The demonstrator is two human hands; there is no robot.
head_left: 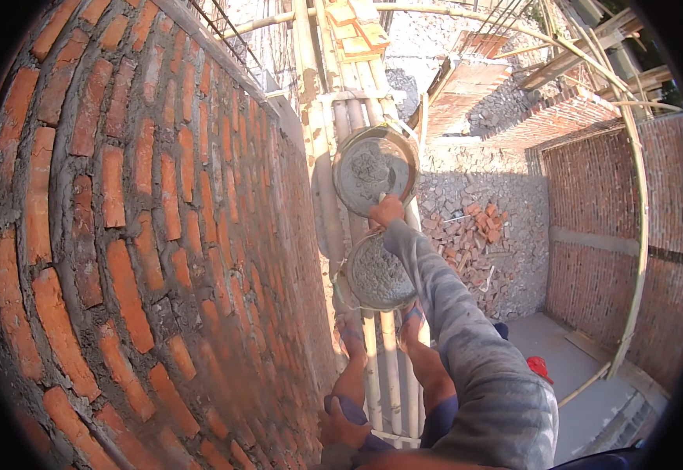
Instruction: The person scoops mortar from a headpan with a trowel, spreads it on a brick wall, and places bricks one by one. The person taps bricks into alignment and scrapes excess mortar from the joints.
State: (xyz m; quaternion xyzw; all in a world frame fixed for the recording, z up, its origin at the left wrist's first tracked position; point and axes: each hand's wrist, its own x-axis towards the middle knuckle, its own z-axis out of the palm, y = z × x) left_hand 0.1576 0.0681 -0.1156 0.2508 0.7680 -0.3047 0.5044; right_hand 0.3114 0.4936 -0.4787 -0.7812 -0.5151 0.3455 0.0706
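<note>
Right hand (388, 209) is closed at the near edge of the far pan (405, 150), from my end seemingly around a short handle (383, 196); the tool's working end I can't make out. Left hand (343, 427) is low by the left knee, blurred; can't tell if it's open or closed.

Mortar (368, 163) sits in the far pan, more in the near pan (380, 306) just behind it, by the feet (351, 337). Looks wet, soft, pasty; I'd expect it to drag and weigh a lot per scoop. Handle is the place to grip, maybe slick if smeared. Pans look stiff, probably heavy full; I'd take them by opposite sides of the rim.

Right sleeve (466, 329) crosses over the near pan's edge. Both pans rest on a narrow bamboo walkway (389, 368) with gaps. Brick wall (130, 235) crowds the left. Loose bricks (357, 33) lie ahead on the walkway; rubble (470, 235) lies below right, a bowed pole (637, 235) beyond.
</note>
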